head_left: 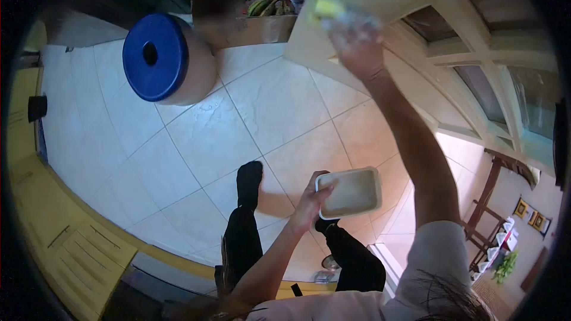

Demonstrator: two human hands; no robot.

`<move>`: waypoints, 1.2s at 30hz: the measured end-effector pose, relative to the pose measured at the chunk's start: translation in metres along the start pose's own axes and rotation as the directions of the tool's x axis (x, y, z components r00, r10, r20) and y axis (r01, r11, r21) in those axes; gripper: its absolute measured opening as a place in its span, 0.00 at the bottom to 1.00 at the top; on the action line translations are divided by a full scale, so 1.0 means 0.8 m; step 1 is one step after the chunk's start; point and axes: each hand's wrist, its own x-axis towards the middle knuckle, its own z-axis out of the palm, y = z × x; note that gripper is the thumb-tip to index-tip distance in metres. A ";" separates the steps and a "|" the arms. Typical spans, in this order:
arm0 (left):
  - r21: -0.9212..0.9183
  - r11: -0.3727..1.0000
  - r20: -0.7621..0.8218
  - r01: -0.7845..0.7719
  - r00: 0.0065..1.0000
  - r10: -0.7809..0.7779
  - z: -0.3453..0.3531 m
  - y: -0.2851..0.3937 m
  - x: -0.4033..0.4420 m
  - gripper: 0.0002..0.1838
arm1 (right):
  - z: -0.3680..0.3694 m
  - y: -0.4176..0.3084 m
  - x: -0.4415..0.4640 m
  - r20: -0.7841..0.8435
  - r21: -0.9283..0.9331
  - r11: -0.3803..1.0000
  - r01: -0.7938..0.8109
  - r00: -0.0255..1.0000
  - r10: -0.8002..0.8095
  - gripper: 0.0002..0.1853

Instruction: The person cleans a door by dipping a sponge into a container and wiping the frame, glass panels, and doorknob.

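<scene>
My left hand (307,203) grips the rim of a small rectangular plastic tub (376,192), its thumb hooked over the near wall. The tub is held level above the floor, and what looks like cloudy liquid lies in it. My right hand (355,38) is stretched far forward, smeared by motion, with whitish foam or suds on its fingers. It is closed on a yellow sponge (329,7) against the cream panelled door (321,41). The exact finger placement on the sponge is blurred.
A round bin with a blue lid (172,53) stands on the tiled floor (285,101). Behind it, a cardboard box (256,31) holds bananas (270,6). Yellow cabinets (77,226) line the left. Wet patches show on the tiles. The door's glass panes (479,92) are to the right.
</scene>
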 end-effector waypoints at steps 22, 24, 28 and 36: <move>-0.001 0.997 -0.142 -0.075 0.987 0.074 -0.037 0.031 -0.011 0.20 | 0.006 0.011 0.039 -0.076 -0.098 0.986 -0.137 0.989 0.129 0.18; 0.039 0.994 -0.150 -0.102 0.983 0.107 -0.039 0.032 -0.008 0.20 | 0.081 -0.021 -0.050 0.193 -0.028 0.999 0.022 0.981 -0.016 0.16; 0.036 0.995 -0.169 -0.091 0.981 0.096 -0.048 0.030 -0.009 0.19 | 0.098 -0.056 -0.069 0.512 0.062 0.997 0.054 0.856 -0.078 0.15; 0.038 0.997 -0.166 -0.064 0.984 0.069 -0.046 0.032 -0.002 0.19 | -0.028 0.026 0.084 -0.037 -0.055 0.985 -0.166 0.986 0.164 0.17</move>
